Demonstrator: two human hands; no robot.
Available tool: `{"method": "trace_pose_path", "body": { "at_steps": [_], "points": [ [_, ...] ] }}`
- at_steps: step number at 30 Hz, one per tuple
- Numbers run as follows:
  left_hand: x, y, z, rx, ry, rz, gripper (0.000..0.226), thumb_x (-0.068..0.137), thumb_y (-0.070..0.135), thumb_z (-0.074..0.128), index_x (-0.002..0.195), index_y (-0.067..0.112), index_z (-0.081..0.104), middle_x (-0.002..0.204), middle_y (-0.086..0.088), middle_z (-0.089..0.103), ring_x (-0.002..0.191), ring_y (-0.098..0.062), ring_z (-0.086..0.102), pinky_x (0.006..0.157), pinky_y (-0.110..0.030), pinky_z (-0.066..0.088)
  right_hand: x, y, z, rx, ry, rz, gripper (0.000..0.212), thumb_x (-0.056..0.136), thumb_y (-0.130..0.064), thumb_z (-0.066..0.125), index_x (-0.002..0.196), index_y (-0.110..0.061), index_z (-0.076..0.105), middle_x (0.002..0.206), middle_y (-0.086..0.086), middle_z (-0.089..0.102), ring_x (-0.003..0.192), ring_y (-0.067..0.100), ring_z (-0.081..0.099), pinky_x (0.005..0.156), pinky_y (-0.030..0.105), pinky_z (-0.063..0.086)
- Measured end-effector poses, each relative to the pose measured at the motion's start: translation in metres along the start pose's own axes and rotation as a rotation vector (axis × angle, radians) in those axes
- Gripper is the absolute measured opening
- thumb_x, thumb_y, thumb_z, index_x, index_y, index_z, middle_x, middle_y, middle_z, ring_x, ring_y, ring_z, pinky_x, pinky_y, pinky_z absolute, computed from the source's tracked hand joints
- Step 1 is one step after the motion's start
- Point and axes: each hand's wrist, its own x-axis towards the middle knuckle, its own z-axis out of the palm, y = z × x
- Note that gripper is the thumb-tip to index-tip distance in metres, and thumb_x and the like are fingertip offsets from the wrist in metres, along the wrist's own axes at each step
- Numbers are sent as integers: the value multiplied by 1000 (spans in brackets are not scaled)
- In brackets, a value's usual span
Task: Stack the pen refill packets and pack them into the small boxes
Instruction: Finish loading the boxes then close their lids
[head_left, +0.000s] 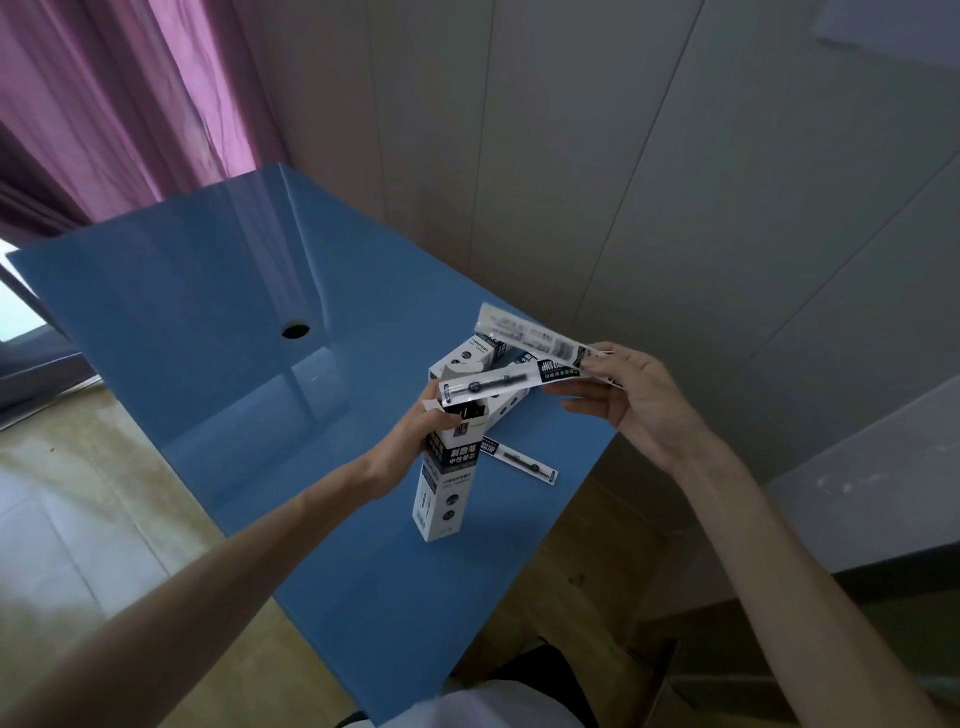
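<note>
The left hand is curled round the upper part of a tall white-and-dark small box, holding it upright with its foot on the blue counter near the counter's right edge; the box's top flaps stand open. The right hand pinches a fan of pen refill packets by their printed header ends between thumb and fingers, the remaining fingers loosely extended below. The lowest packet, clear with a dark refill visible inside, reaches leftward so that its far tip lies at the open mouth of the held box; whether it is already inside cannot be told. Another packet in the fan angles up and to the left above it. Behind the held box, further small boxes of the same design lie on their sides on the counter, close to its far right corner. One loose packet lies flat on the counter just right of the held box, near the right edge. The box front carries large white Chinese characters on a dark band, with smaller print and round icons beneath that are too blurred to read; the packet headers bear similar dark labels, also unreadable. A round dark hole sits in the counter towards its middle left.
</note>
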Motion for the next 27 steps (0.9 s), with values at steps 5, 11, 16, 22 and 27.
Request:
{"method": "trace_pose_path", "body": {
  "at_steps": [5,11,16,22,27],
  "points": [
    [-4,2,-3,-2,-45,1,65,77,43,54,142,41,46,135,-3,63,120,-21,60,100,-43,45,2,-6,-2,-233,59,-43,14,99,-3,59,112,-1,65,108,18,77,96,35,76,74,29,64],
    [-5,8,-4,50,-86,4,71,73,44,55,142,27,44,133,-6,64,117,-21,62,101,-42,47,4,-32,7,-713,27,-144,13,97,-1,65,107,-5,71,96,12,76,79,25,77,67,29,64],
    [-4,12,-6,64,-131,-21,70,75,44,53,143,33,43,128,-2,66,113,-17,64,97,-39,46,12,-46,17,-923,-1,-234,15,91,-3,73,100,-15,74,87,6,76,76,18,76,68,28,62],
    [-5,15,-9,111,-133,-46,64,74,47,56,134,26,48,107,2,68,101,-14,64,93,-37,45,18,-48,32,-975,-91,-226,17,90,-4,74,101,-16,75,81,1,76,74,16,75,64,26,61],
    [-9,26,-14,179,-136,-45,60,79,38,57,137,30,46,108,10,71,102,-10,67,91,-31,47,21,-58,33,-1010,-134,-216,15,91,-4,75,99,-16,76,84,4,76,73,18,75,65,29,62]
  ]
}}
